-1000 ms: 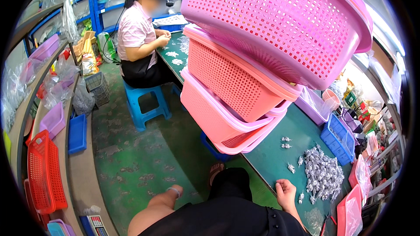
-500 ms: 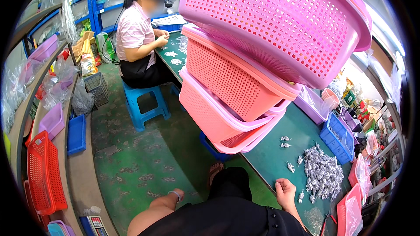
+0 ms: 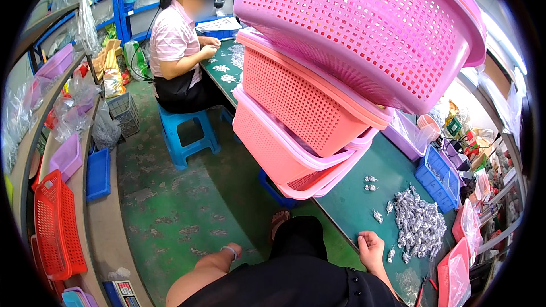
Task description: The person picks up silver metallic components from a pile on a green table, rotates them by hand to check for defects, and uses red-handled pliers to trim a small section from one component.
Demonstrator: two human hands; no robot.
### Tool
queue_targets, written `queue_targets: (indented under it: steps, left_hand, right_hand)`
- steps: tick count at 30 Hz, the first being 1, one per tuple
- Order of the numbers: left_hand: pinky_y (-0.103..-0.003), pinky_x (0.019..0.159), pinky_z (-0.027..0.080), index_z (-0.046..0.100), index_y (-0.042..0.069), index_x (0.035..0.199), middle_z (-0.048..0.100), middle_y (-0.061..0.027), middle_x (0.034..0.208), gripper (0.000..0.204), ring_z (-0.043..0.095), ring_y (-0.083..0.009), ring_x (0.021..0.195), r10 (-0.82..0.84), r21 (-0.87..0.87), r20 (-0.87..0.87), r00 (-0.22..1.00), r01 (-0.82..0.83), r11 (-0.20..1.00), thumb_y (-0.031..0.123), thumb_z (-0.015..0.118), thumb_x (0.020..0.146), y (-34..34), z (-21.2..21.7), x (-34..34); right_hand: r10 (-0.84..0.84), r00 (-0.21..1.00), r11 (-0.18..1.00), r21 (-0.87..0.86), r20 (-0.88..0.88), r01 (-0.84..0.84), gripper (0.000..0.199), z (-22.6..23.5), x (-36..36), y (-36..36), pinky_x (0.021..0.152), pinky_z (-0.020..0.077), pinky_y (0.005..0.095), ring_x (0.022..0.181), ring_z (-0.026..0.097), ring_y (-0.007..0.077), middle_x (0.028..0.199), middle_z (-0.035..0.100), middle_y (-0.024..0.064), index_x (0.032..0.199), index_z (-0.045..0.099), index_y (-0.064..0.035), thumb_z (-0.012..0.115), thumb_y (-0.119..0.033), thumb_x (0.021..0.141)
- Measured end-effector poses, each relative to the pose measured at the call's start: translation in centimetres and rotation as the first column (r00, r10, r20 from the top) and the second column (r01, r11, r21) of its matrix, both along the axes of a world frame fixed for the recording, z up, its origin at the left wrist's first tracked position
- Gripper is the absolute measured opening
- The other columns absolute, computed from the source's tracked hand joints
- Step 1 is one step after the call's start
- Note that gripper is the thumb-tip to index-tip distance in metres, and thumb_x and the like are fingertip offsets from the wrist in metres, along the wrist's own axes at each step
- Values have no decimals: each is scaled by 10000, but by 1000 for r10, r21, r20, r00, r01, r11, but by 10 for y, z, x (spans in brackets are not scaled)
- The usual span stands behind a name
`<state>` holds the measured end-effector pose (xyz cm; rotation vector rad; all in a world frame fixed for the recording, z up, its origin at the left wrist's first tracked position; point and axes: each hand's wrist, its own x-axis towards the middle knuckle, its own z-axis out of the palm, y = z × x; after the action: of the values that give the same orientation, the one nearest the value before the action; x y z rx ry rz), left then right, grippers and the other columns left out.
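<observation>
My right hand [image 3: 371,250] rests at the near edge of the green table [image 3: 341,207], its fingers loosely curled inward and nothing visible in them. Just beyond it lie a few loose small silvery-grey wrapped pieces [image 3: 377,216], one of them [image 3: 391,255] close beside the hand. A large heap of the same pieces [image 3: 420,224] spreads to the right. My left hand is out of sight. Ahead, a tall stack of perforated plastic baskets leans over the table, with a pink-purple basket [image 3: 364,28] on top and coral-pink baskets [image 3: 301,99] below.
A blue basket [image 3: 438,177] and pink bins [image 3: 454,278] line the table's right side, near red-handled pliers [image 3: 424,293]. Further off, a co-worker [image 3: 179,51] sits on a blue stool [image 3: 187,133]. Shelves with a red basket [image 3: 57,224] run along the left.
My right hand and the pieces stay in place. Only a very slight shift of the whole view shows.
</observation>
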<state>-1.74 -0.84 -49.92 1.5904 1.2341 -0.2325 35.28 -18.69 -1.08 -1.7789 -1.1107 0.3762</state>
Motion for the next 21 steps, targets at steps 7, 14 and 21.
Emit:
queue_targets:
  steps: [7,14,21]
  left_hand:
    - [-356,673,490,686,139,638,648,-136,786,138,627,-277,749,92,-100,-85,992,-101,990,213,570,647,2,3,2]
    - [-356,688,489,689,121,660,647,-147,804,134,631,-270,769,-53,-5,-140,989,53,999,206,586,653,4,-9,-8]
    - [-351,679,493,695,135,671,650,-136,785,124,632,-277,752,42,-33,-122,992,-46,998,194,591,638,-1,10,-6]
  right_hand:
    - [-14,999,1000,-17,34,15,37,-2,1,-2,427,304,170,475,376,6,537,478,-43,798,583,29,570,-4,789]
    - [-5,1000,1000,-2,14,5,38,-6,4,-1,426,307,167,477,383,3,542,488,-41,799,583,34,566,0,791]
    - [13,1000,1000,-11,-5,-13,36,2,-1,0,429,309,158,485,393,-1,564,497,-42,803,581,35,559,8,797]
